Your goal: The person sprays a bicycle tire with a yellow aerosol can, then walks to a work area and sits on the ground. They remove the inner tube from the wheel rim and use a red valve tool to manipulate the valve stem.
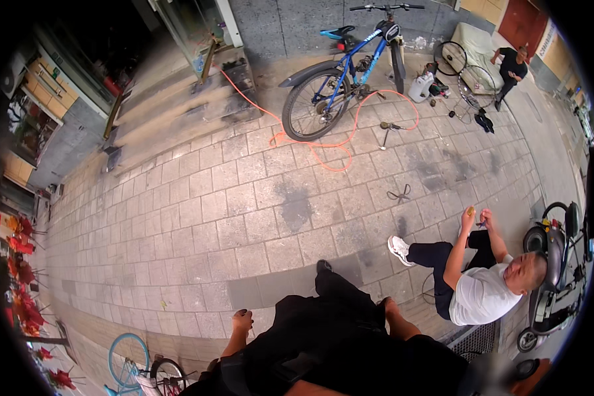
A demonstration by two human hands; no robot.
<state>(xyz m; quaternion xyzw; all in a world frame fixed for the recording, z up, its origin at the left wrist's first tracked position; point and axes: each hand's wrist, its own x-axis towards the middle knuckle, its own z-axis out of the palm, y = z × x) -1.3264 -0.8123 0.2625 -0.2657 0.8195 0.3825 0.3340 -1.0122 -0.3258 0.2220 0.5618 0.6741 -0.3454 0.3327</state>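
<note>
My left hand (242, 321) is beside my black clothing at the bottom middle, its fingers curled closed. A small dark shape shows at its fingertips, too small to name. On the other side of the clothing, my right hand (391, 307) rests close to my leg; its fingers are partly hidden against something dark. One dark shoe (323, 265) of mine stands on the paving in front. Neither hand touches the bicycle or the tools farther off.
A blue bicycle (340, 79) stands at the far wall, an orange hose (356, 132) looping around it. Wheels (472, 79) and a white jug (421, 87) lie right of it. A seated person in white (482, 290) is at right, near a scooter (554, 264); another person (510, 69) sits farther back.
</note>
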